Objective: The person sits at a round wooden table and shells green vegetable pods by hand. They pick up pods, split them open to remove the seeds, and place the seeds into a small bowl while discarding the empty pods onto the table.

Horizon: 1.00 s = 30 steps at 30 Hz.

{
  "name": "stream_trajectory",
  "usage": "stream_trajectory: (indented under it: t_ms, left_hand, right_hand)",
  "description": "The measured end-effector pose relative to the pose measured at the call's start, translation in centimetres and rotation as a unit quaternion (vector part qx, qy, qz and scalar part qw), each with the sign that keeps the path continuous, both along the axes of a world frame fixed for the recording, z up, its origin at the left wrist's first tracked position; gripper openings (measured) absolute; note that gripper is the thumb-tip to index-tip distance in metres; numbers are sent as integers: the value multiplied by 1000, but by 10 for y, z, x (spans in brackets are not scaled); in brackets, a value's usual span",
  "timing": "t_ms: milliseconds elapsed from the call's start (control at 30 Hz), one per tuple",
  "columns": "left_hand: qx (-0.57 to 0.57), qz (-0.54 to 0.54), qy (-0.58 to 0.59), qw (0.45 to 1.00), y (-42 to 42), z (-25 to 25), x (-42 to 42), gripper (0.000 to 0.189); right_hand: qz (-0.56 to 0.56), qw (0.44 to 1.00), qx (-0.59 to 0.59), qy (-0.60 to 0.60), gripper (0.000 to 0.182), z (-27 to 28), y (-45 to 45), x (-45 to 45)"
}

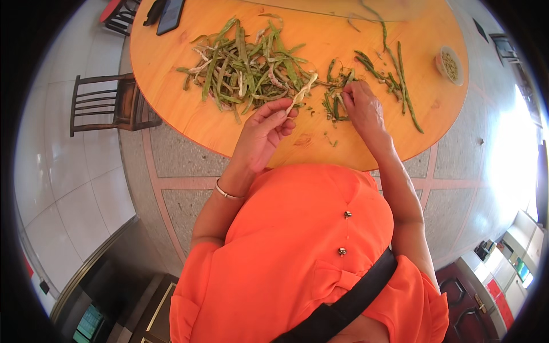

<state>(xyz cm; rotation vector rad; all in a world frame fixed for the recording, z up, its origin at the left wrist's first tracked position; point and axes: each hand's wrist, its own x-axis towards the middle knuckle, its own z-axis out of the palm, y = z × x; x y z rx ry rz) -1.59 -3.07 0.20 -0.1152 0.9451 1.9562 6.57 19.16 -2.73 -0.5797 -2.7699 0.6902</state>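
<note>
Between the thumb and fingers of my left hand (270,128) is a pale, twisted bean pod (303,93), its tip pointing up. My right hand (364,105) is over a small heap of green bean pieces (330,107), fingers bent together and pointing down. Whether it pinches a piece is hidden by the fingers. Beyond my left hand spreads a large pile of flat green bean pods (242,64), a few of them pale or streaked with pink. Several long thin green beans (403,81) lie to the right of my right hand.
The round wooden table (193,120) has its near edge against my body. A small bowl of shelled beans (449,65) stands near the right edge. A smartphone (170,16) lies at the far left. A wooden chair (116,103) stands left of the table.
</note>
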Motion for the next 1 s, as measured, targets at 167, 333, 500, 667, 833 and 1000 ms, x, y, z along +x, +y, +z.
stream_trajectory:
  t_ms: [167,333,500,667,833,1000]
  left_hand:
    - [20,2,5,1000,3,5,-2,27]
    - [21,-3,-4,1000,8,0,-1,26]
    - [7,4,10,1000,9,0,2,21]
    - [-43,-26,78,996,9,0,4,20]
    - [-111,-66,220,967,25,8,20,16]
    - [-183,-81,343,918,27,12,25,13]
  right_hand:
    - [-32,992,-90,79,8,-6,12,14]
    - [-114,943,-310,29,6,5,17,17]
    - [-98,679,-707,170,9,7,27,22]
    - [-45,607,-787,105,13,16,1,27]
    - [-13,753,-658,-29,16,36,-46,23]
    - [-24,727,-686,20,14,37,-52,25]
